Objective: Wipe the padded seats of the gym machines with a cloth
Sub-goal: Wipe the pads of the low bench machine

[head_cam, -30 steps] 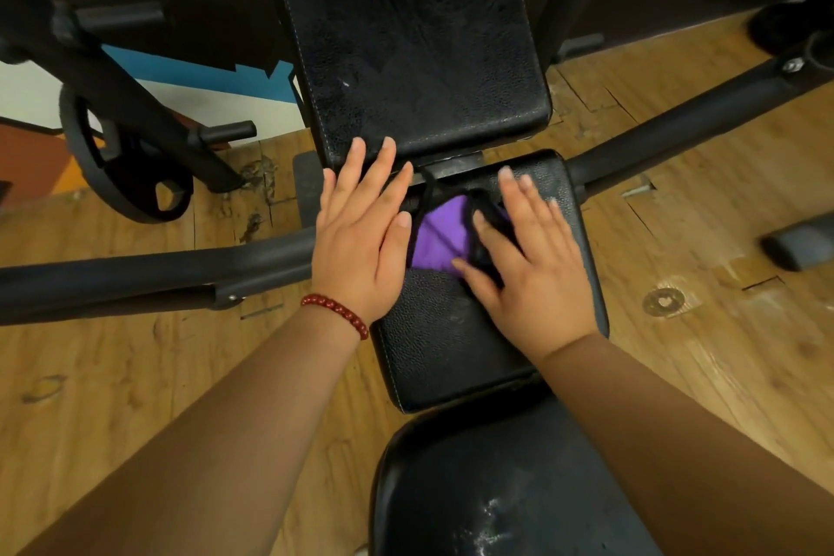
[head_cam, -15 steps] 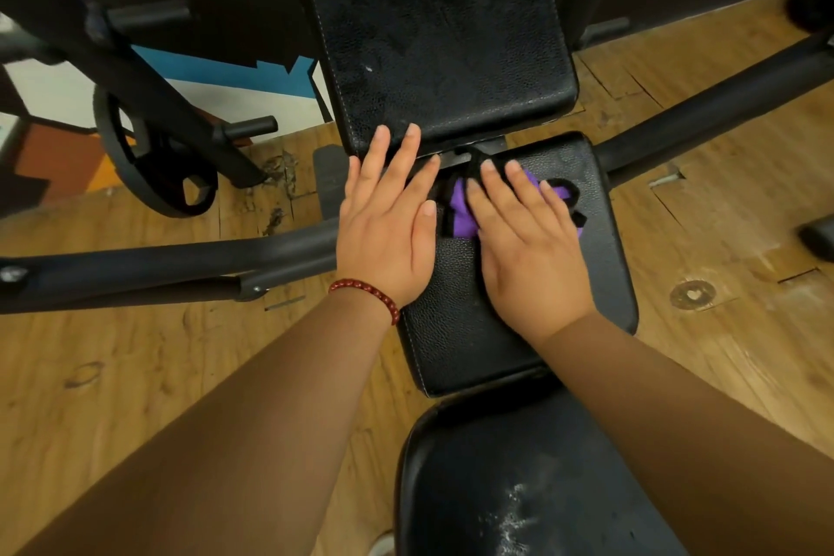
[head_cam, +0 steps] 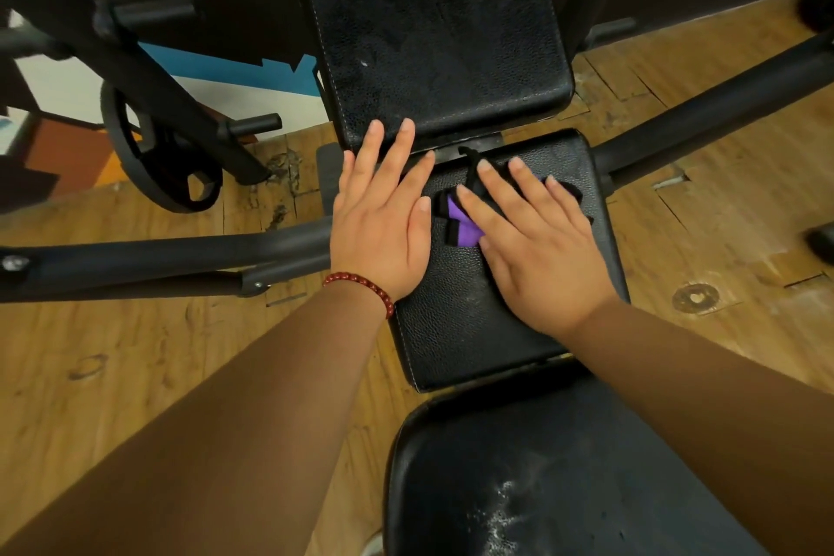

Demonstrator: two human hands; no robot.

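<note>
Left hand (head_cam: 379, 230) and right hand (head_cam: 537, 248) lie straight-fingered on the seat pad (head_cam: 451, 330); the cloth (head_cam: 462, 226), seemingly soft and limp, we would pin under the palm.

Both arms reach forward, palms down. The left hand (head_cam: 379, 230) lies flat on the left edge of the seat (head_cam: 456, 321), fingers straight. The right hand (head_cam: 532, 248) lies flat at the seat's middle, fingers spread.

Worn wooden plank floor (head_cam: 135, 375) with chipped patches, black weight plate (head_cam: 131, 158) at left, blue, white and orange wall (head_cam: 234, 75) behind
</note>
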